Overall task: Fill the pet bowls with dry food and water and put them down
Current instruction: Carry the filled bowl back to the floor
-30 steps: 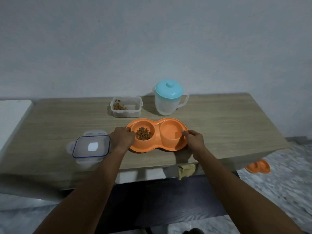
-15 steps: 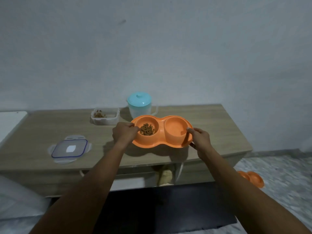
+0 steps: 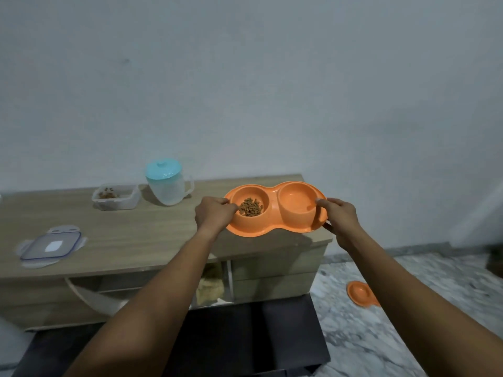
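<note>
Pale wall [image 3: 245, 91] is rising behind a wooden desk [image 3: 136, 235], and you are looking down across it. At the desk's far left a clear lid [image 3: 51, 244] with a blue rim is lying flat. Further right a clear food box [image 3: 115, 197], with a little kibble in it, is sitting just beside a jug [image 3: 166, 183] with a blue-green top. Both are standing well apart from your hands.

Your left hand [image 3: 212, 214] is gripping the left end of the orange double bowl [image 3: 275, 210], fingers curled at the rim just beside the dry food [image 3: 251, 206] in the left cup. The double bowl is hanging between your hands, seemingly lifted clear of the desk above its right end. Its long axis is running left to right and roughly level. Whether the right cup is holding water is not showing clearly. Your right hand [image 3: 340, 217] is pinching the right end, thumb on the rim and fingers underneath.

Down at the lower right, on the marbled floor [image 3: 435, 295], a second bowl [image 3: 359, 292] of the same orange is lying, partly hidden by your right arm. The put-down spot is probably that way, so your right hand is the nearer one and should be leading. Be keeping the long axis level as you are lowering, or the contents may be spilling.
</note>
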Tool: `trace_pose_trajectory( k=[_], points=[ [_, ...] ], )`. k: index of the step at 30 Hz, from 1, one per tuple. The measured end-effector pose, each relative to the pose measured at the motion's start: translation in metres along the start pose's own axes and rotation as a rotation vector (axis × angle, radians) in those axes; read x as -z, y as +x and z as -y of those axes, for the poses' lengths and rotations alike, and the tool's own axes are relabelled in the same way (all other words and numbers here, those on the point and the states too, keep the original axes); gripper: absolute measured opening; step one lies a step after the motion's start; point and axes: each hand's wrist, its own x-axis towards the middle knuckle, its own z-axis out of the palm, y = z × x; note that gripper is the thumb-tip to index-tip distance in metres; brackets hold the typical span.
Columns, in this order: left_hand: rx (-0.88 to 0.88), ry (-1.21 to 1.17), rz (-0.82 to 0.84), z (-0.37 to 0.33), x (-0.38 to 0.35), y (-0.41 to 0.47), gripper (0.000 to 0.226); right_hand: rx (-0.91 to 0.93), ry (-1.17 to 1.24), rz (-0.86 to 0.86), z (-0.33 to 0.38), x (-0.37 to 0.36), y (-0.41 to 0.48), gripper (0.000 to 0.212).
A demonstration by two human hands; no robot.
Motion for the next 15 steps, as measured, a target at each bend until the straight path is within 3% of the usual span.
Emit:
trace_pose_trajectory(
  k=[15],
  points=[
    [-0.101,-0.026,0.238,-0.107,-0.159,0.014,0.043,-0.016,0.033,-0.244,0.018,0.151,0.072,0.041]
  ],
)
